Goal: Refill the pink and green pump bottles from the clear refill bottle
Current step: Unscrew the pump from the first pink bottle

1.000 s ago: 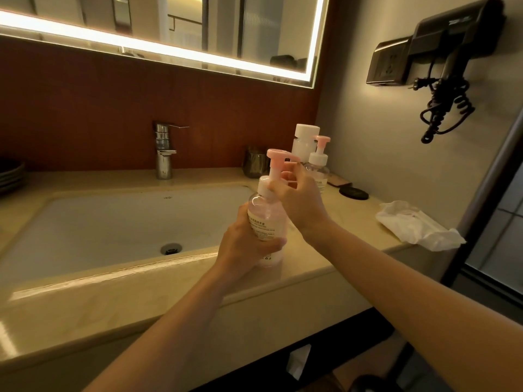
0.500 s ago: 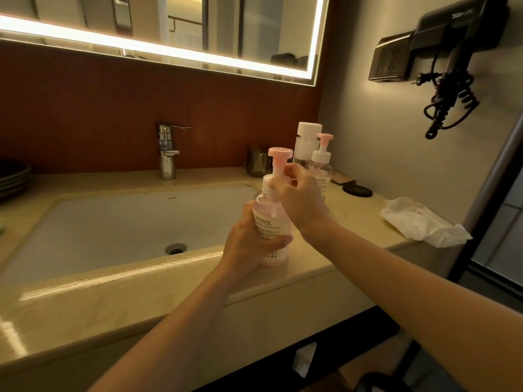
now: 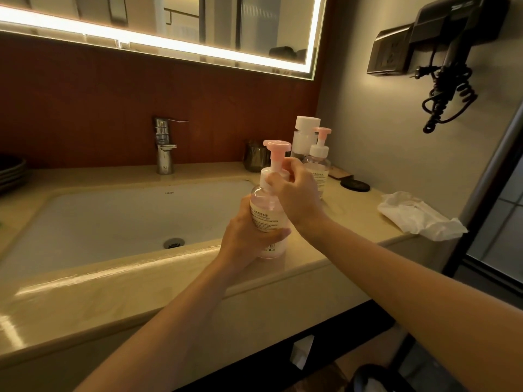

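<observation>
Both grips were clamped on the pink bottle. The left hand was wrapped round its lower body, with the thumb laid across the label. The right hand was curled round the white collar under the pink pump head, its fingers closed on the neck. The bottle was stood upright on the front strip of the table, just right of the sink. Pale pink contents were seen through its wall.

Behind it, near the wall corner, the refill bottle with a white cap and a second pump bottle were set close together. The pump bottle was in front and partly hidden by the right hand. A dark cup was placed left of them and a dark disc right of them. A crumpled white cloth was laid at the table's right end. A tap was mounted behind the sink, and a hair dryer was hung on the right wall.
</observation>
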The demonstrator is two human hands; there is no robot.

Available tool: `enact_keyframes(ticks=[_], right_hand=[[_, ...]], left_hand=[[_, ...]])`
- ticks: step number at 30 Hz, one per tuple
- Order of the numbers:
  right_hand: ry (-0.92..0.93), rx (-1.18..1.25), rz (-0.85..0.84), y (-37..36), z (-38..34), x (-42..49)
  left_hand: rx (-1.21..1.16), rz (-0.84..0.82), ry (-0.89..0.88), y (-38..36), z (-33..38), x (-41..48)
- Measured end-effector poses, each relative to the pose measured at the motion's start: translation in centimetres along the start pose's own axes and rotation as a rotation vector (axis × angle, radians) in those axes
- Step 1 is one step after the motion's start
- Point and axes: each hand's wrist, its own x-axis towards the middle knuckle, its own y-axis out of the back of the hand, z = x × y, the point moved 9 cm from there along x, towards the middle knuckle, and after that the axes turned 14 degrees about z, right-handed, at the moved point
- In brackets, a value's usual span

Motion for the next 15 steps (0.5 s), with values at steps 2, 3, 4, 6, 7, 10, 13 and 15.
enact_keyframes(ticks=[2, 3, 4, 6, 7, 10, 13, 15], right_hand=[[-0.014, 0.014, 0.003, -0.04, -0.04, 0.09], [-0.017, 0.008, 0.019, 0.01, -0.02, 0.23], [-0.013, -0.005, 0.037, 0.03, -0.02, 0.36], [0.012, -0.053, 0.079, 0.06, -0.02, 0.54], [0.031, -0.080, 0.097, 0.07, -0.04, 0.53], [0.066, -0.108, 0.111, 0.05, -0.07, 0.50], [0.039, -0.051, 0.065, 0.08, -0.19, 0.22], [-0.009, 0.036, 0.022, -0.01, -0.27, 0.00]], left_hand=[[-0.001, 0.002, -0.004, 0.06, -0.01, 0.02], [-0.003, 0.002, -0.004, 0.07, -0.04, 0.03], [-0.008, 0.002, -0.002, 0.07, -0.10, 0.00], [-0.018, -0.001, 0.001, 0.02, -0.19, -0.01], [-0.021, -0.004, 0.001, 0.01, -0.17, -0.01], [-0.025, -0.003, -0.001, -0.01, -0.18, 0.06], [-0.021, -0.003, -0.002, -0.07, -0.31, 0.13], [-0.005, 0.000, -0.012, -0.14, -0.34, 0.21]])
